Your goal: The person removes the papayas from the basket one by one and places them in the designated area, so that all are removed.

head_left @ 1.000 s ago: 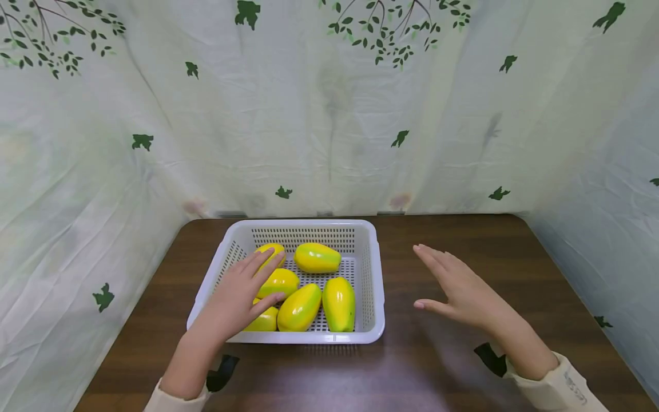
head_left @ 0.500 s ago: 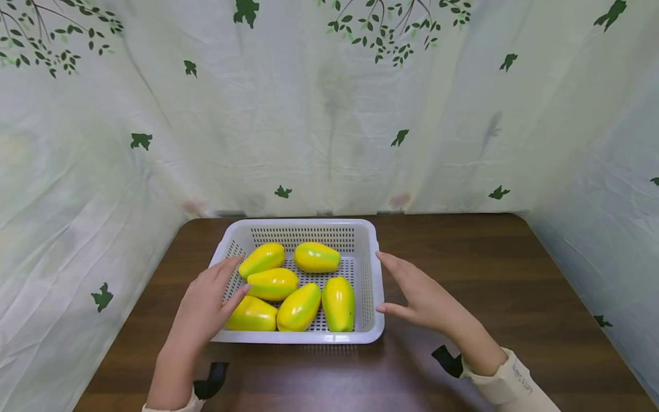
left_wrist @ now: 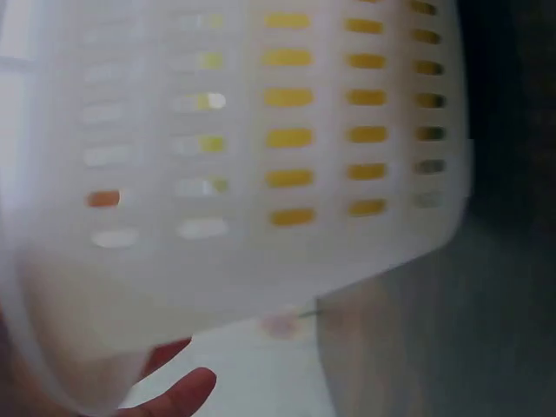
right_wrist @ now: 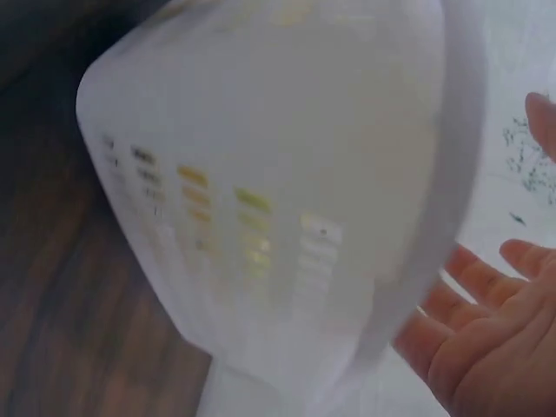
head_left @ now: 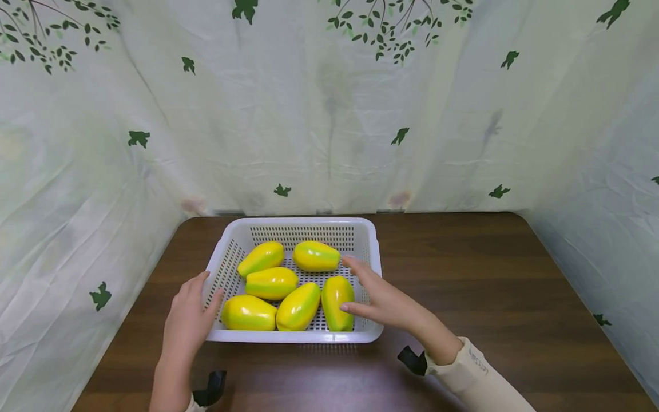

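A white perforated plastic basket (head_left: 293,337) stands on the table, holding several glossy yellow-green papayas (head_left: 298,307). In the head view, my left hand (head_left: 185,320) is at the basket's left side, fingers relaxed near the rim; whether it touches cannot be told. My right hand (head_left: 383,297) reaches over the right rim, fingers spread. Its thumb overlaps the rightmost papaya (head_left: 336,292), and its fingertips are near the back right papaya (head_left: 316,256). The right wrist view has the right hand (right_wrist: 499,334) with spread fingers beyond the basket wall (right_wrist: 347,113). Neither hand holds anything.
The dark brown wooden table (head_left: 463,257) extends to the right of the basket and in front of it. A pale curtain (head_left: 329,114) with leaf prints hangs behind the table and along both sides. Black straps (head_left: 413,360) show at the wrists.
My left hand has drawn back leftward from above the papayas to the basket's left side. My right hand has moved left from over the table to above the basket's right part.
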Motion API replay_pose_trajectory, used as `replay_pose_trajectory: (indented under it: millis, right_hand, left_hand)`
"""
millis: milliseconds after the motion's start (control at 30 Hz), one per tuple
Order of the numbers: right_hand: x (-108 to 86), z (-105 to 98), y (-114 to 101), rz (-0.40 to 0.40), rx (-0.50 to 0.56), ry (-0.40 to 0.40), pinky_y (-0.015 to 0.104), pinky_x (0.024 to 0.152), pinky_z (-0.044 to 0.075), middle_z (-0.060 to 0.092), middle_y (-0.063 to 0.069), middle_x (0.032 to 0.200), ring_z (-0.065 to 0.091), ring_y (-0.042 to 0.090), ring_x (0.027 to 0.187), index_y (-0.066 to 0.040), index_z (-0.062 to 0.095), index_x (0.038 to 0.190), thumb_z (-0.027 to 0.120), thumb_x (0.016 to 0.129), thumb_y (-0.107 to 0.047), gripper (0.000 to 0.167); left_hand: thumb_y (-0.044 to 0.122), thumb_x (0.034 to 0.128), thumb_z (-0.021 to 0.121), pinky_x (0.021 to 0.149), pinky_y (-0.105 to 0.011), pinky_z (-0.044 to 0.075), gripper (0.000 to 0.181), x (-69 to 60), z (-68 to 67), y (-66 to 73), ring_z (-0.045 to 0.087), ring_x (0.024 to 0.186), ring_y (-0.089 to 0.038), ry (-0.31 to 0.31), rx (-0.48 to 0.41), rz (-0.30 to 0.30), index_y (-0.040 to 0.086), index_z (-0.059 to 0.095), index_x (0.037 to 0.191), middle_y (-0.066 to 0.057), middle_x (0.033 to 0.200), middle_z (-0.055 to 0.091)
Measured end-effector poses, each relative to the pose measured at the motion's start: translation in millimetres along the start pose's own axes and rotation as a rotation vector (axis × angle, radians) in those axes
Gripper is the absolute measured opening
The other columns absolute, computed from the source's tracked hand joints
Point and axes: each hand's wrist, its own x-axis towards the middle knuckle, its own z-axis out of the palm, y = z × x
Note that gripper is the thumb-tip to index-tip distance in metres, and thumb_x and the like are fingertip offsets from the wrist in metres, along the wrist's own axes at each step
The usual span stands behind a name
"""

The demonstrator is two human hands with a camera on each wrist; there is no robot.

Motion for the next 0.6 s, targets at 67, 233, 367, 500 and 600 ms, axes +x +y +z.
replay_pose_trajectory:
  millis: [67, 233, 367, 500, 600]
  right_hand:
    - [5.4, 6.0, -1.9, 0.023, 0.002, -0.007, 0.038, 0.103, 0.024, 0.019, -0.001, 0.146, 0.020, 0.013, 0.130, -0.020, 0.010, 0.145, 0.059, 0.083, -0.044, 0.082]
    - [15.6, 17.9, -4.6, 0.074, 0.015, -0.024, 0.042, 0.103, 0.022, 0.017, 0.004, 0.147, 0.018, 0.019, 0.131, -0.018, 0.012, 0.145, 0.062, 0.083, -0.040, 0.083]
    - [22.8, 23.0, -4.0, 0.101, 0.021, -0.025, 0.042, 0.103, 0.023, 0.017, 0.006, 0.147, 0.020, 0.021, 0.131, -0.017, 0.013, 0.144, 0.066, 0.081, -0.034, 0.085]
    - [29.4, 25.8, -1.5, 0.116, 0.024, -0.020, 0.041, 0.103, 0.022, 0.018, 0.009, 0.146, 0.020, 0.023, 0.131, -0.014, 0.015, 0.144, 0.069, 0.078, -0.030, 0.087]
    - [33.2, 27.4, -0.2, 0.135, 0.024, -0.026, 0.042, 0.103, 0.022, 0.019, 0.011, 0.146, 0.021, 0.025, 0.130, -0.012, 0.015, 0.144, 0.071, 0.077, -0.027, 0.089]
  left_hand:
    - [0.028, 0.0903, 0.052, 0.083, -0.062, 0.036, 0.058, -0.9, 2.7, -3.9, 0.038, 0.107, -0.044, -0.028, -0.042, -0.070, -0.003, 0.031, 0.134, -0.028, 0.133, 0.030]
    - [0.037, 0.0920, 0.045, 0.081, -0.056, 0.041, 0.063, -2.8, 8.6, -10.1, 0.043, 0.098, -0.039, -0.075, -0.163, -0.225, 0.002, 0.023, 0.139, -0.026, 0.134, 0.027]
    - [0.038, 0.0927, 0.042, 0.081, -0.055, 0.042, 0.062, -3.4, 11.2, -11.9, 0.044, 0.097, -0.038, -0.071, -0.206, -0.258, 0.003, 0.023, 0.140, -0.025, 0.133, 0.030]
    - [0.039, 0.0929, 0.041, 0.082, -0.056, 0.041, 0.062, -4.1, 11.3, -11.1, 0.043, 0.098, -0.038, -0.066, -0.219, -0.267, 0.003, 0.023, 0.140, -0.025, 0.132, 0.030]
    - [0.038, 0.0931, 0.041, 0.082, -0.056, 0.041, 0.061, -4.7, 10.2, -10.3, 0.043, 0.098, -0.038, -0.062, -0.222, -0.274, 0.004, 0.023, 0.140, -0.024, 0.132, 0.030]
